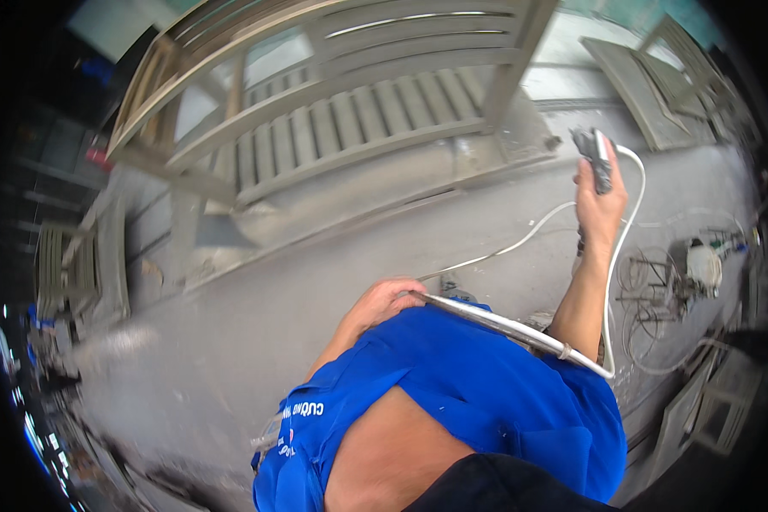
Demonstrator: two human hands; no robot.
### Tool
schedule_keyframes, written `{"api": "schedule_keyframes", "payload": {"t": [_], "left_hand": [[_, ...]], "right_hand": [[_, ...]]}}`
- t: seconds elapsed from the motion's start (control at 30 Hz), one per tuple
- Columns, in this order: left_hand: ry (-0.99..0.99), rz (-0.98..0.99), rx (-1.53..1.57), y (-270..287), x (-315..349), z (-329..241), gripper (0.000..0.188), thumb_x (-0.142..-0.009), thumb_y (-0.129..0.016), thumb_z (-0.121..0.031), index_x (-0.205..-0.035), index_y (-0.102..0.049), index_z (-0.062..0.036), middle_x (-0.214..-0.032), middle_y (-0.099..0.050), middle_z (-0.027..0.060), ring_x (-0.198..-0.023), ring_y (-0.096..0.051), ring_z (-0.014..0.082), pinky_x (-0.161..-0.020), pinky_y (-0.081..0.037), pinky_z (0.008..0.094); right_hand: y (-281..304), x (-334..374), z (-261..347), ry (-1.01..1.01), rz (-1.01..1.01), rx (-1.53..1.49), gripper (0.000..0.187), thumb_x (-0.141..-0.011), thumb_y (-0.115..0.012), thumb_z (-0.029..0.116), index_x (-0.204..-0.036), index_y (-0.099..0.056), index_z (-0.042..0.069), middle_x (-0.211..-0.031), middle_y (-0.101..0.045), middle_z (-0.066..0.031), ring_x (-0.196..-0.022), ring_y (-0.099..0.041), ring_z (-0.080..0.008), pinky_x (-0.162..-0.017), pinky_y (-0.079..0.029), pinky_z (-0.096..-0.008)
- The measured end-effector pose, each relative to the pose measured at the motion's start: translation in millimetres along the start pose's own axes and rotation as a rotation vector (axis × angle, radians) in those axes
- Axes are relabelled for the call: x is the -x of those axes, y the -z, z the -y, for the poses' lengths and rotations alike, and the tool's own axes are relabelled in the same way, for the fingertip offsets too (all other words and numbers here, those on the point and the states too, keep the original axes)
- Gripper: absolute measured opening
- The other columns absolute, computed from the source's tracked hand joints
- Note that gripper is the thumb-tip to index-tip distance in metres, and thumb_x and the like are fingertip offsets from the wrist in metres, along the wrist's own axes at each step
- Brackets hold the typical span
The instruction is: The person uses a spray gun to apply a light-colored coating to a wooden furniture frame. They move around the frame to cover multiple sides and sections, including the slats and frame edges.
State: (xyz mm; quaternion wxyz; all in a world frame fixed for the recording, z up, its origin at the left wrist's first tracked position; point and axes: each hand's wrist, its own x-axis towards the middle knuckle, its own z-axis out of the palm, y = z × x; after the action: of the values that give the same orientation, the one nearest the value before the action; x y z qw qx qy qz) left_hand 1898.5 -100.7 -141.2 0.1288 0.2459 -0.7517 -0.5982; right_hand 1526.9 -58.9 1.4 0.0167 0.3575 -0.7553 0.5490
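My right hand [600,205] is stretched forward on the right, its fingers closed around a dark, grime-covered spray gun [603,166]. A white hose [639,183] loops from the gun down beside my forearm and back across my waist. At my waist my left hand [390,299] is closed on the hose, where a dark thin line runs alongside the white one. Part of its grip is hidden by the fingers. Ahead of both hands stands a grey slatted wooden bench [358,119], and neither hand touches it.
A smaller slatted piece [68,269] stands at the left. Wooden panels [640,94] lean at the far right. A white container [704,263] sits beside wire frames [653,286] on the right. Another wooden frame [708,410] is at the lower right. Hose [538,224] trails over the grey floor [205,367].
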Motion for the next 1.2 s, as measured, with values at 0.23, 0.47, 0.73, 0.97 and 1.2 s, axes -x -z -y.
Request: {"api": "schedule_keyframes", "payload": {"t": [0.23, 0.47, 0.73, 0.97, 1.2], "left_hand": [[0.0, -0.109, 0.07, 62, 122, 38, 0.018, -0.094, -0.072, -0.01, -0.112, -0.071, -0.0063, -0.101, -0.073, 0.0094, -0.094, -0.069, 0.0257, -0.084, -0.055, 0.0356], [0.215, -0.229, 0.41, 83, 215, 45, 0.014, -0.096, -0.071, -0.008, -0.109, -0.072, -0.0035, -0.094, -0.071, 0.0035, -0.09, -0.064, 0.0134, -0.081, -0.053, 0.0308], [0.383, -0.452, 0.468, 88, 278, 45, 0.011, -0.094, -0.062, -0.001, -0.1, -0.072, -0.0003, -0.088, -0.065, 0.0016, -0.083, -0.061, 0.0108, -0.073, -0.05, 0.0294], [0.194, -0.337, 0.281, 98, 283, 35, 0.012, -0.093, -0.063, -0.002, -0.1, -0.071, 0.0009, -0.086, -0.067, 0.002, -0.081, -0.061, 0.0101, -0.072, -0.049, 0.028], [0.151, -0.078, 0.249, 99, 247, 43, 0.015, -0.094, -0.071, -0.01, -0.108, -0.074, -0.0043, -0.093, -0.074, 0.0067, -0.084, -0.065, 0.0149, -0.077, -0.052, 0.0309]], "right_hand": [[-148, 132, 79, 0.385, 0.216, -0.135, 0.056, -0.093, -0.07, 0.006, -0.147, -0.057, 0.011, -0.115, -0.076, -0.0138, -0.105, -0.074, -0.0231, -0.088, -0.057, -0.0335], [-287, 244, 205, 0.436, 0.639, -0.39, 0.052, -0.091, -0.072, 0.009, -0.142, -0.062, 0.015, -0.124, -0.072, -0.0203, -0.113, -0.072, -0.033, -0.094, -0.056, -0.0361], [-330, 300, 267, 0.287, 0.9, -0.662, 0.051, -0.091, -0.07, 0.012, -0.142, -0.062, 0.016, -0.117, -0.074, -0.02, -0.107, -0.074, -0.0309, -0.092, -0.055, -0.0354], [-230, 239, 207, 0.18, 0.249, -0.242, 0.054, -0.09, -0.071, 0.013, -0.143, -0.061, 0.014, -0.123, -0.073, -0.0175, -0.115, -0.071, -0.0296, -0.099, -0.054, -0.0368], [-223, 119, 249, 0.325, 0.191, 0.2, 0.052, -0.091, -0.066, 0.024, -0.142, -0.061, 0.022, -0.108, -0.075, -0.0187, -0.103, -0.071, -0.0394, -0.091, -0.056, -0.0436]]}}
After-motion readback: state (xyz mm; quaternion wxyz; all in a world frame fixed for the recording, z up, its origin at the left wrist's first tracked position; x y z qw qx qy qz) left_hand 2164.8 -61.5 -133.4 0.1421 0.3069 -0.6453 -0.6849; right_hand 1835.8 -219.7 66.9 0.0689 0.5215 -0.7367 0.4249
